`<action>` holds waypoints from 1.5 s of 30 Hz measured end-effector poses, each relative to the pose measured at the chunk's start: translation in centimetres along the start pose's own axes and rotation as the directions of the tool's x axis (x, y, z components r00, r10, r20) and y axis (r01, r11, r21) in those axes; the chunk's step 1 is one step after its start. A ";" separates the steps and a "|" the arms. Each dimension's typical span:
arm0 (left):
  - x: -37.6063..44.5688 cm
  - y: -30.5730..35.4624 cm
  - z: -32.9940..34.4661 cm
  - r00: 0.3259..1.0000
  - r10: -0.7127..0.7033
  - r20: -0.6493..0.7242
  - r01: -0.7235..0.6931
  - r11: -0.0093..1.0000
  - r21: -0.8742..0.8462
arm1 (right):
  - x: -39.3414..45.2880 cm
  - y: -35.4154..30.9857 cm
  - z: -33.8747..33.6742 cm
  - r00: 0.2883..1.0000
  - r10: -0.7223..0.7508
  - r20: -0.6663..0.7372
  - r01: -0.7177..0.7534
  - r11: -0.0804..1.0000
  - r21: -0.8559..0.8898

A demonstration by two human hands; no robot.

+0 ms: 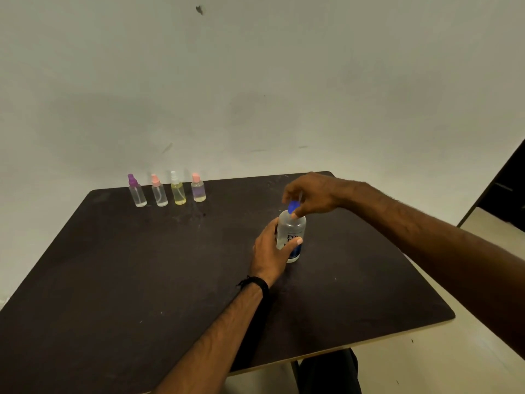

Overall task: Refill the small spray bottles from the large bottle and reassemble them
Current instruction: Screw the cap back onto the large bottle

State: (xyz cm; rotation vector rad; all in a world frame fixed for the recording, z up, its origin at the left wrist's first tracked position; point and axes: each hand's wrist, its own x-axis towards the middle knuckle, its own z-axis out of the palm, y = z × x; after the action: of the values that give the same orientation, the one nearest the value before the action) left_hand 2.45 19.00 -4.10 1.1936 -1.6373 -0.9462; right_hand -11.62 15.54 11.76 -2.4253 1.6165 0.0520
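At lower centre of the frame, the left hand reaches in from the bottom edge and grips the body of the large bottle, fingers and thumb wrapped round it; the bottle stands upright on the dark table, right of centre. Directly above, the right hand pinches the blue cap between thumb and fingertips. Risk: if the lower grip slackens during cap removal, the bottle may tip and spill. Toward the upper left, four small spray bottles stand in a row near the far table edge, spray heads fitted, well apart from the large bottle.
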 end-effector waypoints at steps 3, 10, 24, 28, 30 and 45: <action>0.1 0.0 0.1 1.000 -0.014 0.008 0.014 1.000 0.016 | 0.6 -0.1 0.3 0.998 0.044 -0.033 -0.046 0.997 -0.055; 0.0 -0.1 0.1 1.000 -0.010 0.006 0.010 1.000 -0.004 | 0.3 0.1 1.5 0.989 0.111 -0.094 -0.120 0.988 -0.093; -1.2 -2.1 -0.4 0.994 -0.083 0.067 0.089 0.992 -0.094 | -3.9 1.6 14.0 0.870 0.466 -0.165 -0.216 0.659 0.720; -0.6 -3.0 -0.1 0.997 -0.065 0.049 0.069 0.995 -0.079 | -2.5 1.4 15.4 0.843 0.509 -0.171 -0.187 0.577 0.795; 0.2 -3.5 0.0 0.997 -0.068 0.029 0.070 0.995 -0.066 | -1.3 1.5 15.5 0.840 0.511 -0.182 -0.171 0.568 0.805; 14.2 -5.0 3.2 0.991 -0.111 0.069 0.113 0.993 -0.023 | 10.5 8.3 12.9 0.802 0.545 -0.245 -0.204 0.636 0.744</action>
State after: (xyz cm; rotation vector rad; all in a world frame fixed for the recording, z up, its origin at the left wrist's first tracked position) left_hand -1.33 4.36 -6.78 1.2580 -1.6188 -1.0865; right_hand -13.90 5.62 -3.79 -1.5270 1.8608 -0.9530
